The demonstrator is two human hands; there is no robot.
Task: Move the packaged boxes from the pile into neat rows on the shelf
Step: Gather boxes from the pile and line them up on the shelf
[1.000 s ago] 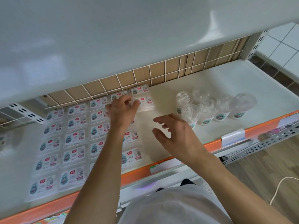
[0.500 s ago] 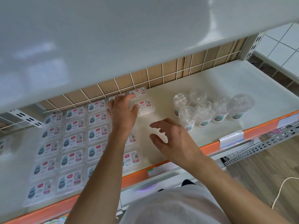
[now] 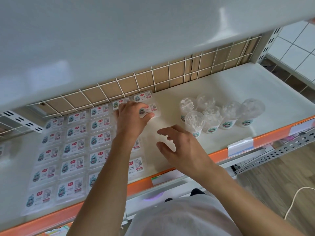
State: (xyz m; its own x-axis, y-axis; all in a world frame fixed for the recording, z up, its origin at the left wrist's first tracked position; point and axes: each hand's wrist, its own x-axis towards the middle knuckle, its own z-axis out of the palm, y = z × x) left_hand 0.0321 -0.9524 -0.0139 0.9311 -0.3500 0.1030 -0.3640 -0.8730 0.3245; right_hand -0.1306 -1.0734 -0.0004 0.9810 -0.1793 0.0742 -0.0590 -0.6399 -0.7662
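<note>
Flat clear packaged boxes with white labels lie in neat rows [image 3: 73,149] on the left part of the white shelf [image 3: 238,89]. My left hand [image 3: 132,119] reaches to the back of the rows and pinches one box [image 3: 150,109] between thumb and fingers, just in front of another box [image 3: 142,97] against the wire back. That held box rests on or just above the shelf at the right end of the rows. My right hand [image 3: 182,147] hovers over bare shelf to the right of the rows, fingers spread, holding nothing.
Several clear plastic cups of cotton swabs [image 3: 213,114] stand in a cluster right of the hands. A wire grid with cardboard behind [image 3: 170,77] closes the shelf's back. The upper shelf [image 3: 119,40] overhangs. An orange front rail [image 3: 265,137] carries price tags.
My left hand has shifted slightly to the right along the back row, its fingers closing round the box there. My right hand stayed hovering, spread, with little movement.
</note>
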